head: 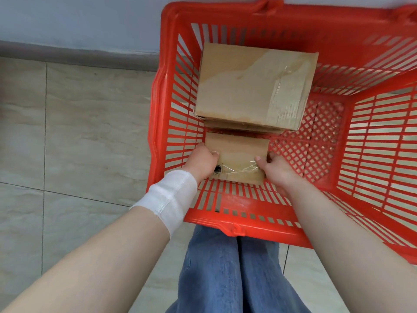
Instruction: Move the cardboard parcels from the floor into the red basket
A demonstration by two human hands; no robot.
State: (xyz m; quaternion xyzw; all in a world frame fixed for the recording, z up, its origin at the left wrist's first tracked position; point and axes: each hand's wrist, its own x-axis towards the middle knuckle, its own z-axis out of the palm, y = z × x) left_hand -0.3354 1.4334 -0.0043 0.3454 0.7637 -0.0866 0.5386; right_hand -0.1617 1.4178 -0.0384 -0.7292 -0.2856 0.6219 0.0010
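Note:
A small taped cardboard parcel (238,154) sits low inside the red basket (243,229), against its near wall. My left hand (202,161) grips the parcel's left edge and my right hand (274,169) grips its right edge, thumb on top. Behind it a large cardboard parcel (252,86) lies on top of another parcel, of which only a thin front edge (243,127) shows. A white bandage wraps my left wrist.
The basket stands on a beige tiled floor (79,132) next to a pale wall with a grey skirting (67,55). The basket's right half shows bare lattice bottom (316,136). My legs in blue jeans (225,279) are just below the basket's near rim.

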